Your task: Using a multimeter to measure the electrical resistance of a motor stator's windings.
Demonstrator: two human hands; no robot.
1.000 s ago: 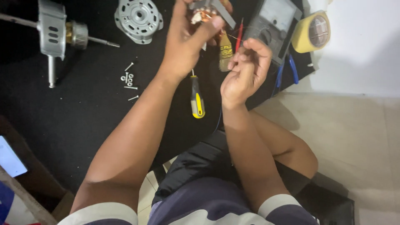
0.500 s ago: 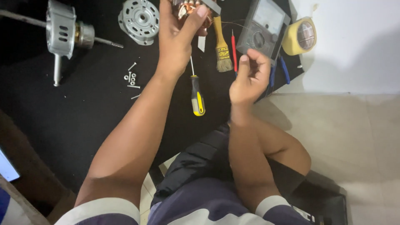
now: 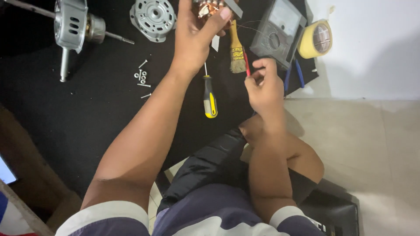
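Note:
My left hand [image 3: 197, 32] is raised at the top of the view, gripping a motor stator with copper windings [image 3: 209, 8], partly cut off by the frame edge. My right hand [image 3: 262, 85] sits lower and to the right, its fingers pinched on a thin red probe [image 3: 246, 64]. A small paintbrush [image 3: 236, 50] lies between the two hands. Just below my left wrist, a yellow-and-black screwdriver [image 3: 209, 96] rests on the black mat [image 3: 87, 122]. A grey analog multimeter [image 3: 280, 32] lies just beyond my right hand.
A motor rotor with its shaft and housing [image 3: 72, 26] lies at the top left, a round metal end cover [image 3: 153, 17] beside it. Loose screws and nuts [image 3: 142, 78] are scattered on the mat. A yellow tape roll [image 3: 316, 38] and blue pens [image 3: 299, 73] sit right of the meter.
My right hand has dropped away from the stator, down and to the right, still pinching the red probe. My left hand keeps holding the stator up near the top edge.

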